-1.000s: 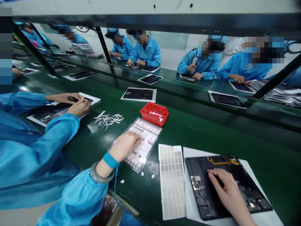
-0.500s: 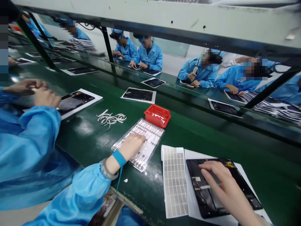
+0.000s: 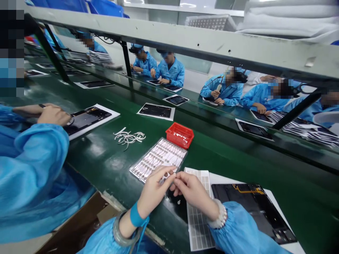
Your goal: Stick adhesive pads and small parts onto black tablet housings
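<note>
My left hand (image 3: 153, 188) and my right hand (image 3: 194, 195) meet fingertip to fingertip over the near edge of a clear tray (image 3: 145, 155). Both are closed in a pinch; what sits between the fingertips is too small and hidden to make out. Rows of small round parts with thin wire leads (image 3: 159, 155) lie in the tray. Beneath my right forearm is a sheet of grey rectangular stickers (image 3: 198, 229), partly covered. To its right a black device panel (image 3: 238, 199) with an orange flex cable (image 3: 246, 189) rests on white sheeting.
A red bin (image 3: 178, 140) stands behind the tray, with curled white strips (image 3: 129, 138) to the left. A co-worker's hand (image 3: 54, 115) works over another panel (image 3: 91, 118) at left. A shelf beam (image 3: 164, 33) crosses above the green bench; several people sit opposite.
My right hand has left the black panel and moved left to meet my left hand. My left hand has drawn back from the tray's middle toward its near edge. The view has tilted up slightly.
</note>
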`<action>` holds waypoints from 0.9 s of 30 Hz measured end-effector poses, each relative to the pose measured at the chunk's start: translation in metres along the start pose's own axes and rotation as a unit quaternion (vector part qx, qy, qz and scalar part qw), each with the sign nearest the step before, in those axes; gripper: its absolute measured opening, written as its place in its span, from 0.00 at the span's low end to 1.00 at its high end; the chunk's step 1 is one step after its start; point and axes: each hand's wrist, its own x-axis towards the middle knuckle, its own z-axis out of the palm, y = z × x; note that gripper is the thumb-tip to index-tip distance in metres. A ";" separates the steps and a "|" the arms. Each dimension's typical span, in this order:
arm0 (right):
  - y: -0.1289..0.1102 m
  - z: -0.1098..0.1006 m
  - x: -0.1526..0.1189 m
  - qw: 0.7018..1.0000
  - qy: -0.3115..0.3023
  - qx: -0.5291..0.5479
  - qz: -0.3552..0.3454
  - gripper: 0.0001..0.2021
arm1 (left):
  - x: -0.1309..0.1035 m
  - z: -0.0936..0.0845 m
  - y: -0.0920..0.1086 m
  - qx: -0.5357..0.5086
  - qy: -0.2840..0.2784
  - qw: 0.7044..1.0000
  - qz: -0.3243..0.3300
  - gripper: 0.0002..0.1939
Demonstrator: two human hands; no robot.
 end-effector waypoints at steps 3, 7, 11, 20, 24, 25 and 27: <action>-0.002 0.001 -0.001 0.998 0.002 -0.063 -0.008 0.11 | -0.007 -0.004 -0.009 0.036 0.019 0.998 0.052 0.10; -0.013 0.001 -0.001 0.991 0.017 -0.135 -0.012 0.12 | -0.012 -0.006 -0.013 0.089 0.017 0.989 0.118 0.11; -0.018 0.002 -0.002 0.982 0.029 -0.184 -0.025 0.13 | -0.008 -0.004 -0.012 0.122 -0.005 0.989 0.084 0.11; -0.014 -0.024 -0.017 0.980 -0.032 0.101 0.169 0.09 | 0.006 -0.001 -0.001 0.161 -0.092 0.981 0.060 0.20; -0.012 -0.040 -0.045 0.988 -0.017 0.052 0.143 0.09 | 0.001 0.011 0.035 0.066 -0.148 0.981 0.107 0.12; -0.010 -0.044 -0.054 0.994 0.018 0.005 0.108 0.08 | -0.001 0.016 0.043 0.055 -0.147 0.982 0.105 0.12; -0.006 -0.050 -0.075 0.990 0.102 -0.089 0.025 0.06 | -0.006 0.026 0.056 0.038 -0.160 0.981 0.101 0.12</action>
